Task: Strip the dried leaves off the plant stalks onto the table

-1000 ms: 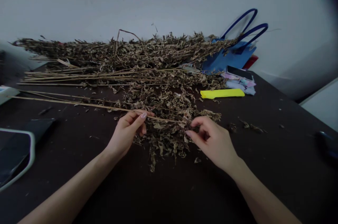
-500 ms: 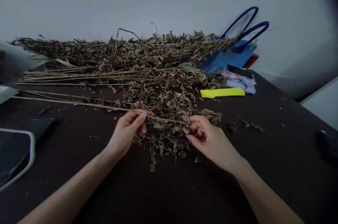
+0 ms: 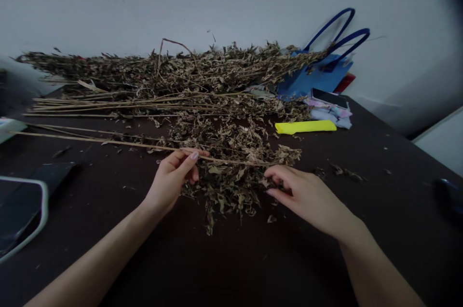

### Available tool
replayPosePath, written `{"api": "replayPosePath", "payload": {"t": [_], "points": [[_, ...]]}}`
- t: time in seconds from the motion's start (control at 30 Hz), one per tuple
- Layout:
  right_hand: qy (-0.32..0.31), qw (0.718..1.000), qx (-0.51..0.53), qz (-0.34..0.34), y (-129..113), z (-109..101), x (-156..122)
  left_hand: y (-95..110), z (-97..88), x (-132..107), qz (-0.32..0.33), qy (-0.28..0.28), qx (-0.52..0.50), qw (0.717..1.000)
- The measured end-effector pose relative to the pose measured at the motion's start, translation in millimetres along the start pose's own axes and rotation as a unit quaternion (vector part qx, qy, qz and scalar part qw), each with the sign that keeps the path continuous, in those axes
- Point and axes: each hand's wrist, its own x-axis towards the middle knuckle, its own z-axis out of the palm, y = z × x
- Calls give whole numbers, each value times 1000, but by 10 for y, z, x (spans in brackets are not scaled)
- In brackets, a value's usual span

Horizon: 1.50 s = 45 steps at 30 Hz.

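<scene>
My left hand (image 3: 175, 174) pinches a long, thin dried plant stalk (image 3: 126, 144) between thumb and fingers. The stalk runs far to the left, and its leafy end reaches toward the right. At that end, my right hand (image 3: 296, 186) has its fingers curled round some dried leaves (image 3: 266, 182), partly hidden by the fingers. Under and between both hands spreads a heap of crumpled brown-green dried leaves (image 3: 227, 191). Other bare stalks (image 3: 72, 129) lie just behind the held one.
Behind, a thick bundle of dried leafy stalks (image 3: 217, 68) lies along the wall. To its right are a blue bag (image 3: 300, 80), a phone (image 3: 329, 98) on cloth and a yellow strip (image 3: 306, 127). A white-edged device (image 3: 44, 205) lies at left on the dark table (image 3: 224, 273).
My right hand has slid a little to the right along the stalk's leafy end, turning more palm-down. My left hand keeps its pinch and has barely moved.
</scene>
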Motion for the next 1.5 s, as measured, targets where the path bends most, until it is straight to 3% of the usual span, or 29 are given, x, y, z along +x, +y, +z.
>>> {"api": "replayPosePath", "payload": {"t": [0.13, 0.23, 0.43, 0.53, 0.77, 0.93, 1.5], "points": [[-14, 1000, 0, -26, 7, -19, -8, 13, 10, -1, 1, 4, -3, 1000], [14, 998, 36, -45, 5, -71, -26, 20, 16, -1, -6, 6, -8, 1000], [243, 967, 64, 32, 63, -211, -96, -2, 5, 7, -12, 5, -12, 1000], [295, 954, 42, 40, 90, -232, -88, -7, 10, 9, -17, 10, -12, 1000], [232, 970, 12, -76, 51, -185, -1, -13, 21, 4, -9, 4, -18, 1000], [195, 975, 1, -111, 21, -84, 47, -8, 26, -4, -13, 3, -10, 1000], [145, 977, -150, -49, -7, 123, 104, 13, 41, -30, -14, -2, -5, 1000]]}}
